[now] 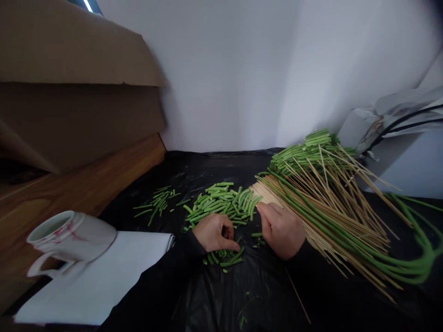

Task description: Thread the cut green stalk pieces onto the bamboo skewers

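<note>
Cut green stem pieces (221, 200) lie in a pile on a black plastic sheet (207, 166). My left hand (217, 232) is just in front of the pile, its thumb and fingers curled over a smaller group of pieces (226, 259); whether it grips one is hidden. To the right, my right hand (282, 228) is closed, thumb against the bent index finger, beside the tips of a bundle of thin wooden sticks (332, 221). What it holds, if anything, is too small to make out. Long green stems (311, 214) lie across the sticks.
A white mug (76, 235) lies tilted on white paper (104, 276) at the left. Behind it is a cardboard box (79, 110) on a wooden surface (86, 180). More bundled green stems (311, 150) lie at the back right. A few cut pieces (159, 200) are left of the pile.
</note>
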A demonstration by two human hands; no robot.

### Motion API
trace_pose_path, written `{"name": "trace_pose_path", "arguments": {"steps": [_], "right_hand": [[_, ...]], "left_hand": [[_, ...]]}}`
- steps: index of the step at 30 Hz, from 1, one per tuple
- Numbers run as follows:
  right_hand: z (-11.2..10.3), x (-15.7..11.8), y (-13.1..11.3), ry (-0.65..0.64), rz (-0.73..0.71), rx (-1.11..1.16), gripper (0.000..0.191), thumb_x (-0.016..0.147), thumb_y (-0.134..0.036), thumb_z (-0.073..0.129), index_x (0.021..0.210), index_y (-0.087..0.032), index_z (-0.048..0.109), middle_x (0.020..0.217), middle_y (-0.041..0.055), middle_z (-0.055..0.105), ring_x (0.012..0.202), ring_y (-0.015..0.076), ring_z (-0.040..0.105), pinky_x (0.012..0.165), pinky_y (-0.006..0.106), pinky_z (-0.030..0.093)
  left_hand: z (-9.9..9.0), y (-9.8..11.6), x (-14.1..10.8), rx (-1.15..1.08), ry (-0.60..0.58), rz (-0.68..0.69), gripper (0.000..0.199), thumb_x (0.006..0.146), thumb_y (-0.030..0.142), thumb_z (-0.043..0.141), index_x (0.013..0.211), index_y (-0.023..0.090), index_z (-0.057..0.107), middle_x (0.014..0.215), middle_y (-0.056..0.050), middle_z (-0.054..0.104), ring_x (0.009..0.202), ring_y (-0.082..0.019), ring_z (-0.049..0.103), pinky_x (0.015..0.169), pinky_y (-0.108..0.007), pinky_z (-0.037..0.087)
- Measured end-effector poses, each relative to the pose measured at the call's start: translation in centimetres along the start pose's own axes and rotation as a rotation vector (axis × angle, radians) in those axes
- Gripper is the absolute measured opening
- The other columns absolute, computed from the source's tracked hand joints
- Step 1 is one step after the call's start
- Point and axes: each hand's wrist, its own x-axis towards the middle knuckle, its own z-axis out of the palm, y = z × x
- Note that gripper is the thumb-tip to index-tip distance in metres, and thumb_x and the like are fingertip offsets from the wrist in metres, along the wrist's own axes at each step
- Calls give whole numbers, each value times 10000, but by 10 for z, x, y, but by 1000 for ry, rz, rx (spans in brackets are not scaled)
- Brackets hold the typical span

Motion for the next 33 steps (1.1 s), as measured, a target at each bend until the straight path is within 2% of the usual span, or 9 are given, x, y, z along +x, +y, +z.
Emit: {"name": "trace_pose_path", "arguments": {"steps": [7, 15, 18, 20, 25, 27, 30, 33], "right_hand": [[0, 0, -2, -6, 11, 7, 217, 847, -132, 454, 902, -161, 662, 685, 26, 619, 609, 127, 535, 558, 266, 297], [2, -1, -2, -18, 1, 14, 223, 856, -135, 448, 914, -154, 663, 690, 28, 620, 611, 127, 541, 570, 260, 318], [2, -2, -1, 2, 5, 40, 236, 868, -135, 434, 929, -148, 661, 703, 35, 627, 633, 125, 555, 586, 246, 346], [1, -1, 0, 31, 13, 63, 245, 882, -143, 425, 943, -144, 662, 702, 37, 629, 648, 125, 566, 598, 238, 365], [-1, -1, -3, 84, -3, 97, 246, 896, -161, 436, 987, -136, 663, 713, 44, 642, 666, 126, 581, 617, 233, 389], [-1, -2, -5, 71, -18, 105, 244, 894, -153, 436, 982, -137, 662, 716, 43, 641, 669, 128, 584, 619, 236, 389], [0, -5, -9, 30, -31, 111, 242, 891, -147, 431, 967, -144, 661, 696, 33, 630, 643, 126, 578, 606, 242, 380], [1, -7, -12, -6, -44, 113, 250, 893, -145, 423, 979, -151, 658, 694, 26, 624, 628, 122, 570, 597, 245, 372]], "left_hand": [[1, -1, -3, 84, -46, 60, 126, 657, 291, 691, 682, 169, 707, 656, 1, 586, 586, -103, 488, 520, -211, 312], [2, 1, -3, 74, -63, 102, 115, 636, 268, 715, 688, 168, 695, 692, -3, 615, 619, -111, 511, 558, -209, 349], [-3, -1, -2, -100, -28, 65, 137, 681, 281, 689, 708, 146, 682, 666, -13, 616, 588, -108, 514, 540, -207, 364], [-8, -3, 0, -243, 46, 13, 160, 695, 295, 688, 722, 138, 674, 649, -17, 624, 571, -109, 520, 542, -210, 383], [-19, -9, 6, -477, 438, -99, 235, 650, 282, 752, 830, 134, 718, 704, -45, 675, 636, -134, 575, 626, -237, 438], [-20, -10, 8, -698, 518, -154, 275, 627, 268, 777, 861, 133, 728, 725, -51, 690, 664, -133, 597, 655, -234, 455], [-18, -8, 10, -1134, 472, -238, 264, 597, 236, 806, 824, 127, 729, 740, -56, 694, 655, -107, 606, 607, -192, 462], [-16, -4, 10, -1379, 394, -300, 255, 608, 166, 802, 844, 115, 722, 768, -57, 686, 632, -75, 596, 559, -150, 459]]}}
